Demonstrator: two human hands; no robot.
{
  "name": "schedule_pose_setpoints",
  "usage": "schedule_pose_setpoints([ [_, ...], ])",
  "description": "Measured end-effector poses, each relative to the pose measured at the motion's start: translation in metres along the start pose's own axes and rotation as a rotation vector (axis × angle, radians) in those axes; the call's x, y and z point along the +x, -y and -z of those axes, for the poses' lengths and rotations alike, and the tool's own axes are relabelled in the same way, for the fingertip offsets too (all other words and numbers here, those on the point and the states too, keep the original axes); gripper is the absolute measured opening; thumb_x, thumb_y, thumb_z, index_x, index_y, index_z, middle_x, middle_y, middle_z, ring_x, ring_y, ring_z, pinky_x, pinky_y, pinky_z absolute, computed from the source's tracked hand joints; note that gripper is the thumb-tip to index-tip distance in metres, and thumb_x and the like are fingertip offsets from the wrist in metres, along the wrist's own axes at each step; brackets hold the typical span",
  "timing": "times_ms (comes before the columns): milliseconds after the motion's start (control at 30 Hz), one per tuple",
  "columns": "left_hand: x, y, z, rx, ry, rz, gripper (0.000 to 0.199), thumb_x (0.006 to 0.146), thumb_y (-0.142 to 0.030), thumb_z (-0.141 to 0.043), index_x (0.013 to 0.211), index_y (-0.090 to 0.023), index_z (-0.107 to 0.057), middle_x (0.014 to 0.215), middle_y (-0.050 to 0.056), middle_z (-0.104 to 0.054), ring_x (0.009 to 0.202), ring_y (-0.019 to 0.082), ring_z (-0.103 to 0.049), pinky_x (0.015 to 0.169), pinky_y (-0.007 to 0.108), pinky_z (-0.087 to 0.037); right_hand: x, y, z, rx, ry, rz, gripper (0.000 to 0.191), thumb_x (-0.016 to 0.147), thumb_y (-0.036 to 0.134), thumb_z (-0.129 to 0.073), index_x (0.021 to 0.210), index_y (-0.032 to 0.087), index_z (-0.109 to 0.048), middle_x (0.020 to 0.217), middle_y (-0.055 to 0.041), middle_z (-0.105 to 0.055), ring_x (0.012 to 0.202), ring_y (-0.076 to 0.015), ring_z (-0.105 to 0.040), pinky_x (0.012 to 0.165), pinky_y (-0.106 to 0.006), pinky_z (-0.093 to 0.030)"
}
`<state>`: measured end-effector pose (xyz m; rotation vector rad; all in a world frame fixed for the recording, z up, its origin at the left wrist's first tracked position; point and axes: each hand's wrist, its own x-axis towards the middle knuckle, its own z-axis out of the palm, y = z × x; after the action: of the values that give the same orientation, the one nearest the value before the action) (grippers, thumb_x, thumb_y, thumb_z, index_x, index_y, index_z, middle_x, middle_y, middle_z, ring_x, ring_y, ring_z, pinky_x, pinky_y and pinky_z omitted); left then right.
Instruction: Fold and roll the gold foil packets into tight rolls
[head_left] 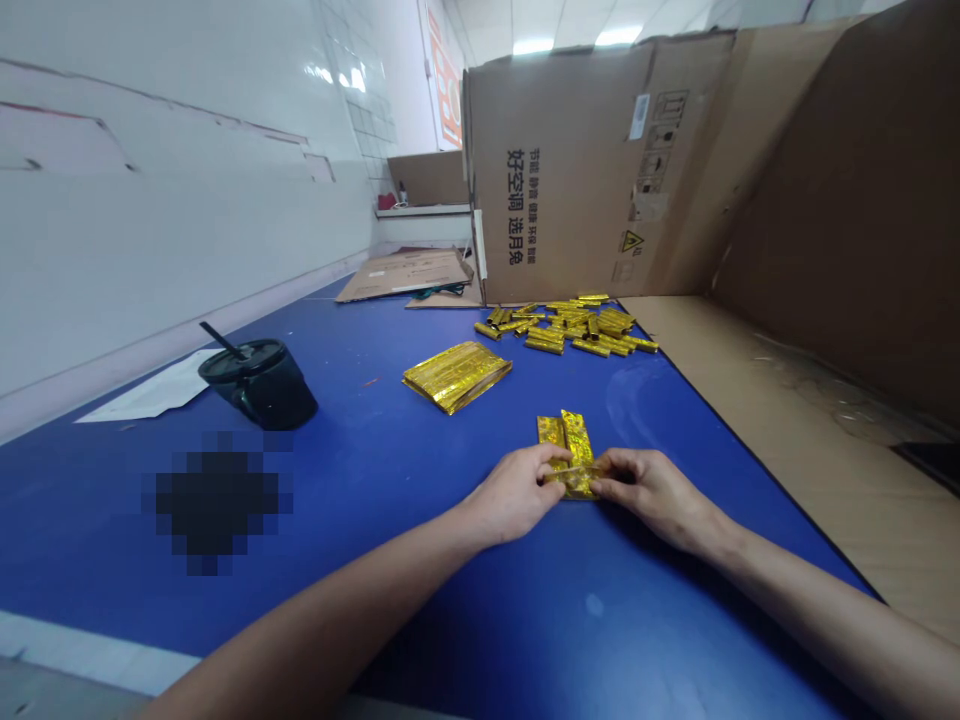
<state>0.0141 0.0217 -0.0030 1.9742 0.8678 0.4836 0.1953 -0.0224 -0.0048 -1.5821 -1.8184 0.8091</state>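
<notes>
Gold foil piece point(568, 438) sits pinched between left hand point(511, 495) and right hand point(651, 497), fingertips of both closed on it, on blue table point(390, 570), while flat foil stack point(456, 376) lies nearby and many rolled foil sticks point(570, 328) stay heaped beyond.

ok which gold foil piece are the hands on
The folded gold foil strip, pinched between the left hand and right hand; the flat gold foil stack and rolled gold foil tubes lie farther off, untouched.
</notes>
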Motion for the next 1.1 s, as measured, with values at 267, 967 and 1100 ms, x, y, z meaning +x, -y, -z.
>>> schedule_pose_setpoints([
  [267,0.0,0.001,0.0,-0.01,-0.089,-0.029,0.033,0.07,-0.021,-0.051,0.104,-0.018,-0.053,0.088,0.002,-0.061,0.076,0.014,-0.055,0.066,0.025,-0.041,-0.001,0.005,0.0,-0.142,-0.005,0.013,0.013,0.074,0.028,-0.048,0.072,0.019,-0.058,0.064,0.001,-0.06,0.059,-0.0141,-0.053,0.052,-0.023,-0.039],
  [967,0.002,-0.003,0.006,0.226,-0.194,0.141,0.004,0.066,-0.02,-0.054,0.064,-0.016,-0.053,0.056,-0.004,-0.051,0.052,0.009,-0.045,0.046,0.018,-0.029,-0.004,0.014,-0.001,-0.269,-0.038,-0.007,0.007,0.073,0.025,-0.047,0.072,0.02,-0.051,0.066,-0.0002,-0.059,0.061,-0.0153,-0.053,0.055,-0.025,-0.037],
  [1100,0.0,-0.002,0.003,0.332,-0.213,0.1,0.002,0.067,-0.019,-0.052,0.066,-0.018,-0.053,0.059,-0.003,-0.054,0.054,0.01,-0.048,0.048,0.019,-0.03,-0.004,0.015,-0.002,-0.262,-0.039,-0.008,0.007,0.074,0.025,-0.046,0.073,0.02,-0.051,0.065,0.0002,-0.058,0.06,-0.0151,-0.052,0.054,-0.024,-0.037],
])
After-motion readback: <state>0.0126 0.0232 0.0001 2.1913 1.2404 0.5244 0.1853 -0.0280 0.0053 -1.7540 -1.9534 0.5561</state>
